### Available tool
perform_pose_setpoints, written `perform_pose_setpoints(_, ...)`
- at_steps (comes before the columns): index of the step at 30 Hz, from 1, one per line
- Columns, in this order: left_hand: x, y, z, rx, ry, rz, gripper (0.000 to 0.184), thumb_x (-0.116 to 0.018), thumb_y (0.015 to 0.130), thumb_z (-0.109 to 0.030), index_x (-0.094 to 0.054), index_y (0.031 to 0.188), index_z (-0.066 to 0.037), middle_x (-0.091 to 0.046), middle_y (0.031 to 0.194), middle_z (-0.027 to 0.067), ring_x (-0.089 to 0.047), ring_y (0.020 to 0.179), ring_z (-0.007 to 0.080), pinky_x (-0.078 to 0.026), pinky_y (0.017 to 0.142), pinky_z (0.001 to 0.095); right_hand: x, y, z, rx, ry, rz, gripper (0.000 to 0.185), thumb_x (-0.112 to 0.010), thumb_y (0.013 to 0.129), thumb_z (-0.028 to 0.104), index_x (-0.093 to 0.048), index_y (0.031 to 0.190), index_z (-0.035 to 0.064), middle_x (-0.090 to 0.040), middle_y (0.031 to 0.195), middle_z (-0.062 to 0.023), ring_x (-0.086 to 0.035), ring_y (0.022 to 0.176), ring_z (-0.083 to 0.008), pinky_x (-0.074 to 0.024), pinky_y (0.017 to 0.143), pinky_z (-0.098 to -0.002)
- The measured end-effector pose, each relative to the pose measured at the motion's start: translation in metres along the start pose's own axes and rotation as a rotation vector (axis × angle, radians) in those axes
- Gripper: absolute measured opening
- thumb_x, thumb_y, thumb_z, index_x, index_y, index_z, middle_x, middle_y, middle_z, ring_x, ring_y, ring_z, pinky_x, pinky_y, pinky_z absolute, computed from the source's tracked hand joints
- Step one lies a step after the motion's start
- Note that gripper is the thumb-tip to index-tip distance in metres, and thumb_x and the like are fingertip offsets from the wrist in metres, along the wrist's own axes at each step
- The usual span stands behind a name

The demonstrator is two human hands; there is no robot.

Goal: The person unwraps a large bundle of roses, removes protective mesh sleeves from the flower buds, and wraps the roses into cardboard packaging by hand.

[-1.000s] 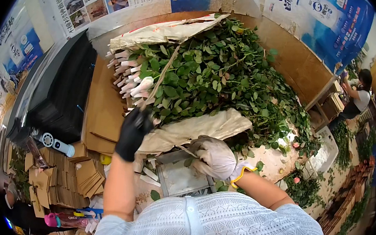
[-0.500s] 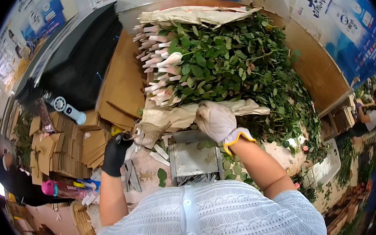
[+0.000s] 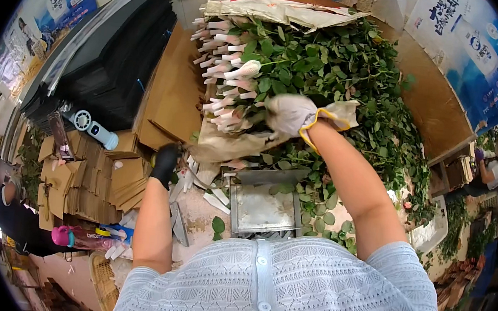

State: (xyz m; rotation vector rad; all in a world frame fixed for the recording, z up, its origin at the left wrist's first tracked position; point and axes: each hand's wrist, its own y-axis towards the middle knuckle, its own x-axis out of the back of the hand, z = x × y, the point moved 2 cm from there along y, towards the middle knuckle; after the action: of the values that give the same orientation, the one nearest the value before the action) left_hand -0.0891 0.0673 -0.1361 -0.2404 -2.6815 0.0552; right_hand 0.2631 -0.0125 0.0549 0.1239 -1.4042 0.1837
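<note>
**Right hand grips pale wrap over flower pile**

Its forearm slants inward, hiding some leaves. The left hand, arm raised, is at the wrap's end, left of the pile's near edge; blur leaves its grip unclear. A metal tray sits below the pile, cardboard left.

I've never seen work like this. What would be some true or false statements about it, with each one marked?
1. The left hand wears a black glove. True.
2. The right hand wears a red glove. False: its glove is whitish with yellow trim.
3. Pale wrapping stretches between the two hands. True.
4. The small fan lies in the leafy stems. False: it is left of them, by the cardboard.
</note>
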Motion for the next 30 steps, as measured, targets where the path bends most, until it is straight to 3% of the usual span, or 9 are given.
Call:
perform_pose_setpoints(1,0.001,0.006,0.001,-0.097,0.433,0.109,0.017,-0.052,0.083,-0.01,-0.066,0.081,-0.001,-0.065,0.077,0.0105,-0.062,0.073,0.0188,-0.048,0.067,0.0307,-0.001,0.0,0.007,-0.062,-0.065,0.37,0.023,-0.058,0.081,0.027,-0.065,0.092,0.0075,-0.066,0.084,-0.0128,-0.064,0.079,-0.0287,-0.052,0.07,-0.0378)
perform_pose_setpoints(4,-0.002,-0.049,-0.047,-0.029,0.014,0.107,0.011,-0.055,0.079,-0.008,-0.062,0.078,0.001,-0.059,0.071,0.0094,-0.058,0.066,0.022,-0.046,0.065,0.0333,-0.03,-0.018,-0.017,-0.053,0.234,0.709,0.043,-0.057,0.078,0.034,-0.063,0.109,0.0059,-0.066,0.106,-0.0104,-0.063,0.09,-0.0225,-0.0502,0.083,-0.0322)
perform_pose_setpoints(8,-0.002,-0.082,-0.003,0.149,-0.365,0.294,0.01,-0.052,0.08,0.0,-0.06,0.085,0.002,-0.06,0.074,0.0089,-0.059,0.069,0.0163,-0.047,0.065,0.0291,-0.023,-0.056,-0.045,-0.226,0.724,0.364,0.055,-0.059,0.078,0.041,-0.059,0.12,0.006,-0.065,0.112,-0.0118,-0.061,0.104,-0.0241,-0.0469,0.089,-0.0312)
perform_pose_setpoints(14,-0.048,-0.064,0.0,-0.208,0.546,0.601,0.022,-0.055,0.085,-0.019,-0.066,0.093,-0.001,-0.065,0.098,0.019,-0.061,0.092,0.0335,-0.048,0.08,0.0393,-0.026,-0.063,-0.044,-0.179,0.367,0.606,0.076,-0.063,0.072,0.024,-0.036,0.14,0.0029,-0.054,0.126,-0.0168,-0.056,0.11,-0.0219,-0.0441,0.093,-0.0291)
perform_pose_setpoints(18,-0.074,-0.024,0.001,-0.243,0.319,0.148,0.028,-0.058,0.088,-0.022,-0.06,0.109,-0.003,-0.063,0.108,0.0204,-0.058,0.103,0.0365,-0.046,0.086,0.0408,-0.044,-0.071,-0.058,-0.368,1.511,0.55,0.075,-0.064,0.067,0.007,-0.04,0.139,0.0055,-0.051,0.13,-0.0058,-0.046,0.12,-0.0157,-0.0361,0.103,-0.0276)
perform_pose_setpoints(21,-0.083,0.01,-0.001,-0.299,0.371,0.179,0.034,-0.059,0.087,-0.021,-0.058,0.116,-0.002,-0.06,0.115,0.022,-0.054,0.11,0.0391,-0.044,0.091,0.0421,-0.037,-0.057,-0.054,-0.224,1.064,0.596,0.075,-0.064,0.067,0.006,-0.04,0.138,0.005,-0.054,0.126,-0.0108,-0.052,0.115,-0.0194,-0.0416,0.098,-0.0298)
perform_pose_setpoints(23,-0.093,0.041,0.01,-0.497,0.514,0.197,0.036,-0.056,0.089,-0.025,-0.056,0.117,-0.003,-0.06,0.116,0.0181,-0.055,0.11,0.0348,-0.043,0.093,0.0398,-0.06,-0.044,-0.063,-0.102,-0.013,0.724,0.071,-0.067,0.073,0.012,-0.039,0.137,0.0055,-0.059,0.119,-0.0144,-0.059,0.107,-0.0246,-0.0481,0.09,-0.0305)
perform_pose_setpoints(26,-0.111,0.118,0.043,-0.514,0.55,0.298,0.038,-0.055,0.089,-0.027,-0.055,0.12,-0.005,-0.059,0.116,0.0143,-0.054,0.109,0.0297,-0.042,0.094,0.0371,-0.039,-0.035,-0.075,-0.098,0.047,0.362,0.038,-0.069,0.076,0.027,-0.063,0.109,0.0097,-0.067,0.092,-0.014,-0.064,0.088,-0.0315,-0.0512,0.078,-0.0362)
perform_pose_setpoints(30,-0.097,0.109,-0.011,-0.521,0.625,-0.107,0.024,-0.059,0.084,-0.022,-0.064,0.103,-0.008,-0.064,0.103,0.0179,-0.061,0.091,0.037,-0.047,0.084,0.0448,-0.014,-0.002,-0.093,-0.052,-0.233,0.106,0.017,-0.062,0.078,0.019,-0.066,0.091,0.0094,-0.067,0.089,-0.0124,-0.064,0.085,-0.0317,-0.0511,0.075,-0.04)
